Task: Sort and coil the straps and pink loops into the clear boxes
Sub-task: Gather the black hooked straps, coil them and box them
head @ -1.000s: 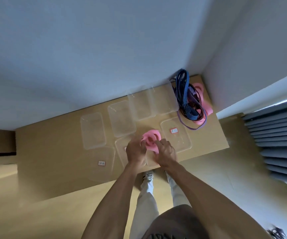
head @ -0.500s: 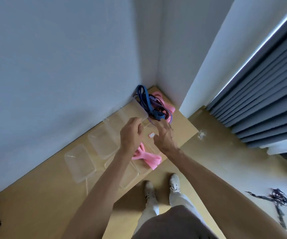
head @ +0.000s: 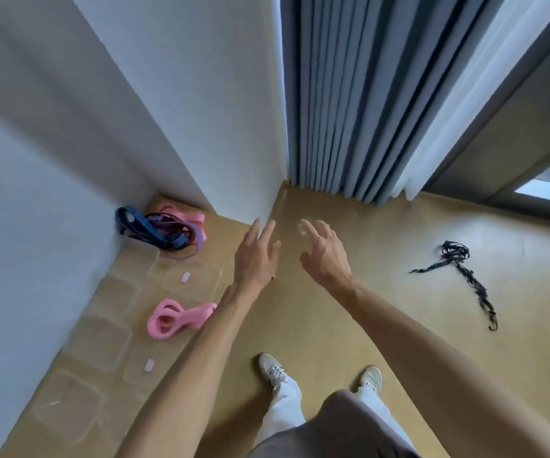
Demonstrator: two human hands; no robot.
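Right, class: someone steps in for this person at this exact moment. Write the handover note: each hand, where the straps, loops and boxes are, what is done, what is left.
Left hand: open, holding nothing, raised beyond the table edge.
Right hand: open, holding nothing, stretched out above the floor.
Coiled pink loop: lies on the clear boxes, apparently not settled inside one.
Tangle of blue, purple and pink straps: unsorted in the table's far corner.
Black strap: loose on the floor, to the right.
Done: one pink loop coiled.
Left: fetch the black strap, sort the tangle, box everything.

Single head-worn wide-angle view, looking steeply down and forward; table (head: 234, 233) at left of frame, floor (head: 399, 252) at right, feet near bottom centre.
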